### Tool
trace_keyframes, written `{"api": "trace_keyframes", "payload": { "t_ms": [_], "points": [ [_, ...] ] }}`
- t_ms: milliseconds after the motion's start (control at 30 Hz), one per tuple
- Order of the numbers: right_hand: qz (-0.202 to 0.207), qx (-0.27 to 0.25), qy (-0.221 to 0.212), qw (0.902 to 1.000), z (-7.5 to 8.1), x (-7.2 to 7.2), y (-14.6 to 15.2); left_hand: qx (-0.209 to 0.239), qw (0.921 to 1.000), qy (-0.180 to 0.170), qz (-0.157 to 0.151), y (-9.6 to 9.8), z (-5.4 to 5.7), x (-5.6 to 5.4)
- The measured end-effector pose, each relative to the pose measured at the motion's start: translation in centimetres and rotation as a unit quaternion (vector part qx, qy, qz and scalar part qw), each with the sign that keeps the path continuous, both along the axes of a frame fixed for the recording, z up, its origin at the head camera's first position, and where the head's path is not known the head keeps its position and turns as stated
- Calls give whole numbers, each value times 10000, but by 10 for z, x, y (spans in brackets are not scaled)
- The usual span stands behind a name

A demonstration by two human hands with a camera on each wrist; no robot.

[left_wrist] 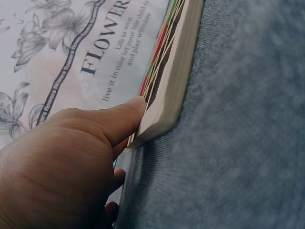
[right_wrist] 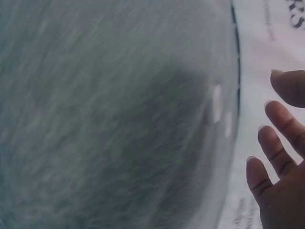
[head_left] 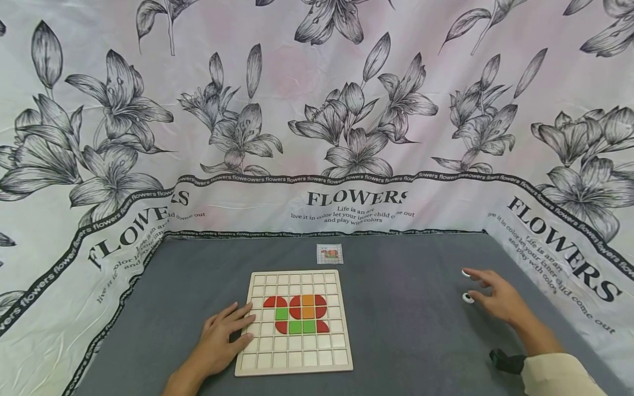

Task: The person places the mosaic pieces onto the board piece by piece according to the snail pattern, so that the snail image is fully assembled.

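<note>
A square wooden grid board (head_left: 294, 372) lies on the grey table. My left hand (head_left: 218, 335) rests at its left edge with fingertips over the rim; in the left wrist view the thumb touches the board's side (left_wrist: 176, 95). Red quarter-round pieces (head_left: 295, 313), green squares (head_left: 309, 326) and orange squares (head_left: 308, 312) fill some cells in the middle. To the right, my right hand (head_left: 500, 300) hovers with fingers spread. Beside its thumb and index fingertips are two small white round pieces (head_left: 468, 298), one with a dark spot. They look blurred in the right wrist view.
Behind the board lies a small picture card (head_left: 329, 254) with a similar coloured figure. A flower-printed cloth (head_left: 356, 203) surrounds the table (head_left: 406, 330) at the back and sides. A dark strap device (head_left: 505, 361) is on the right wrist.
</note>
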State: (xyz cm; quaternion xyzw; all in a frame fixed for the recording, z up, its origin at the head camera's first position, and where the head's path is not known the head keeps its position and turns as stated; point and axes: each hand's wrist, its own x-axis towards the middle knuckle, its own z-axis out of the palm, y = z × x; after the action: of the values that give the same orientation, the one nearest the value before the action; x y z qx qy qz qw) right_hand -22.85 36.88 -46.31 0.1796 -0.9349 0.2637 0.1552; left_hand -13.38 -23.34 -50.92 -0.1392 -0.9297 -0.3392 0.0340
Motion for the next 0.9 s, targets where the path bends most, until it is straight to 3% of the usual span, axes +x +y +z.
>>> {"api": "trace_keyframes", "payload": {
  "t_ms": [233,667,900],
  "points": [
    [-93,252,-738,9969,-12,-1,13,18,10000,81,-23,1,-1,0],
    [-146,716,-774,9943,-20,-10,17,-17,10000,27,-10,0,-1,-1],
    [-578,616,-967,9917,-11,-2,7,-24,10000,-24,-16,0,0,0]
  ]
}}
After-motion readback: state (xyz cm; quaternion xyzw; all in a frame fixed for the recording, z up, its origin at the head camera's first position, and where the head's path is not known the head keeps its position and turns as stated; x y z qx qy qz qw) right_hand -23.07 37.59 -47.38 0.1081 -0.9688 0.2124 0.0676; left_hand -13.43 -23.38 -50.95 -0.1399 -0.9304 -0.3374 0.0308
